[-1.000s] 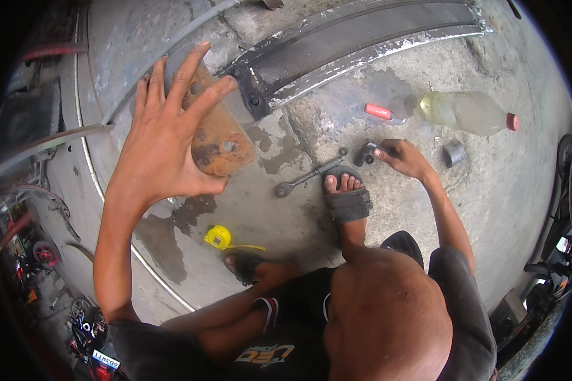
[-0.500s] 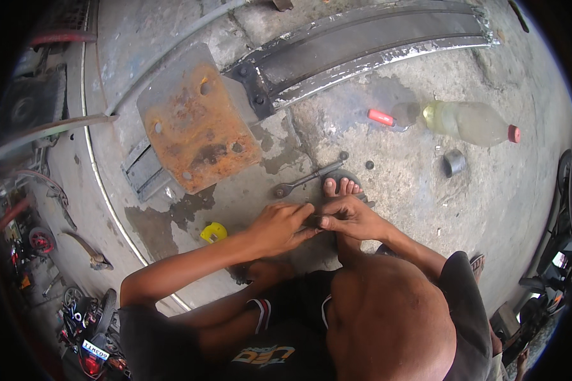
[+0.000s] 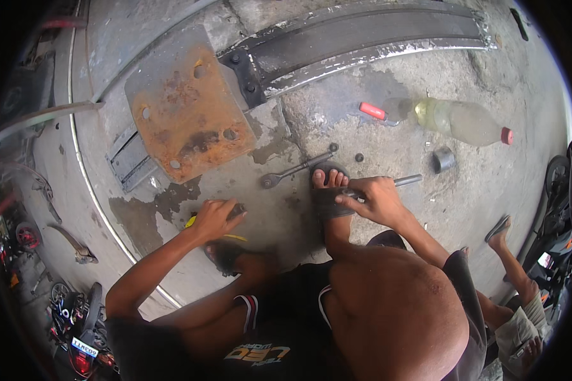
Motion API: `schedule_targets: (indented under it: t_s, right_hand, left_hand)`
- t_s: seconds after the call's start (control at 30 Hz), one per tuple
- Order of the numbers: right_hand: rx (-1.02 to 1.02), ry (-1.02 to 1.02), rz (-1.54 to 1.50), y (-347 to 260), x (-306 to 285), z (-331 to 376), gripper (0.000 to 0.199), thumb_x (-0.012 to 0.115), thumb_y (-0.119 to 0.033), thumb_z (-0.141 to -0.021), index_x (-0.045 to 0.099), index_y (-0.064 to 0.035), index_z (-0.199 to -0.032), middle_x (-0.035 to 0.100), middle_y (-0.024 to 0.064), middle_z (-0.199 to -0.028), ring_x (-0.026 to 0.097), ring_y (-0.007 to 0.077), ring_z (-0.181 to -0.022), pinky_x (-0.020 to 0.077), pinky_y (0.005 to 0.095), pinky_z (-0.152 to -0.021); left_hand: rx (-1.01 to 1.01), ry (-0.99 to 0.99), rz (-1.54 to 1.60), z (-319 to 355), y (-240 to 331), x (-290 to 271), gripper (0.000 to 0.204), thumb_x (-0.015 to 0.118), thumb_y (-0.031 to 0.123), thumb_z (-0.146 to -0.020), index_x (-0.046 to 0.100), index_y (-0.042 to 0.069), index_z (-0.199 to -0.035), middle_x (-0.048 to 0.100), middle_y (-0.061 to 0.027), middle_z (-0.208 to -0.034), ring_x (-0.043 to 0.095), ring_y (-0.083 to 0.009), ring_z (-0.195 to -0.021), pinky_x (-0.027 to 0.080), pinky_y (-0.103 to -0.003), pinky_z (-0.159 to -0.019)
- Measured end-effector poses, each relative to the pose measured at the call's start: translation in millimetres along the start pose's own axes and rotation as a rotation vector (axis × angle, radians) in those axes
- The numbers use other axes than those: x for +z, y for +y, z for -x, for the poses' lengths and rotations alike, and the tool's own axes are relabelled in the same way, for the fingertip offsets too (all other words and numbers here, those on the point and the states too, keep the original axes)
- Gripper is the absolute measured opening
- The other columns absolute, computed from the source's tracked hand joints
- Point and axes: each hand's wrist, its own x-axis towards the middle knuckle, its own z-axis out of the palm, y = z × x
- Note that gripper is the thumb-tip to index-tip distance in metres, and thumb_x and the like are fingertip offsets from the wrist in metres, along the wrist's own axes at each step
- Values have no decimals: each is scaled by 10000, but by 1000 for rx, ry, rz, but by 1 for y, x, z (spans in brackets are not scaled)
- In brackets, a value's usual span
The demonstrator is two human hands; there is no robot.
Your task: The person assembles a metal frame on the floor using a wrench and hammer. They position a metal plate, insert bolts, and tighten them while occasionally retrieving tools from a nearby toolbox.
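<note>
My right hand point(image 3: 376, 198) is wrapped round a metal bar-like tool point(image 3: 408, 180) above my sandalled foot. Its grey shaft sticks out to the right, and a dark end shows near my thumb. To the left, my left hand point(image 3: 215, 220) is closed on a small dark piece point(image 3: 238, 209), too small to name. Partly hidden by that hand is a yellow thing point(image 3: 190, 221) on the floor. Ahead of my foot lies a ratchet wrench point(image 3: 299, 170), with two small dark nut-like pieces point(image 3: 359, 157) close to its far end.
A rusty metal plate point(image 3: 190, 120) with holes stands at left, joined to a long metal beam point(image 3: 368, 38). At right lie a red-handled tool point(image 3: 372, 111), a bottle point(image 3: 467, 120) and a metal ring point(image 3: 443, 159). Another person's leg point(image 3: 518, 260) and motorcycles point(image 3: 86, 330) are at the edges.
My hands were together over my foot and have come apart. The left has gone left, towards the yellow thing. The bar-like tool now shows in my right hand. Another person's leg has appeared at right.
</note>
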Motion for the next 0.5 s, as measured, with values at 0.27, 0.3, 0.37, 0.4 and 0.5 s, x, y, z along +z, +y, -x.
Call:
schedule_targets:
  t_s: [0.27, 0.3, 0.37, 0.4, 0.5]
  right_hand:
    - [64, 336, 479, 69, 22, -26, 279, 679, -314, -908, 689, -58, -1018, 668, 102, -993, 651, 300, -945, 520, 421, -814]
    - [5, 356, 431, 64, 23, -31, 273, 684, -305, -903, 688, -58, -1020, 666, 99, -994, 648, 296, -947, 519, 418, -813]
    - [-115, 395, 334, 55, 22, -46, 262, 694, -286, -892, 686, -59, -1024, 662, 92, -997, 642, 288, -952, 517, 414, -810]
    - [-174, 382, 350, 46, 24, -55, 288, 696, -291, -892, 667, -59, -1060, 656, 87, -987, 637, 300, -955, 502, 417, -845]
    - [-475, 359, 387, 9, 30, -89, 324, 682, -315, -908, 648, -64, -1108, 651, 101, -1004, 633, 313, -970, 488, 422, -873]
  left_hand:
    - [281, 341, -233, -109, 17, 40, 403, 725, 285, -878, 590, -24, -1100, 641, -202, -1061, 618, -390, -1044, 509, -476, -865]
    - [300, 327, -225, -114, 18, 43, 401, 735, 284, -867, 599, -22, -1087, 645, -190, -1038, 626, -388, -1020, 514, -474, -854]
    - [278, 261, -148, -120, 18, 45, 385, 754, 271, -851, 612, -27, -1049, 651, -167, -978, 643, -351, -934, 527, -451, -808]
    - [237, 205, -79, -122, 21, 42, 373, 762, 260, -847, 616, -33, -1025, 654, -156, -942, 653, -316, -873, 537, -429, -774]
    - [-12, 4, 343, -111, 50, 2, 336, 765, 260, -864, 630, -33, -957, 673, -125, -878, 656, -210, -750, 539, -373, -672]
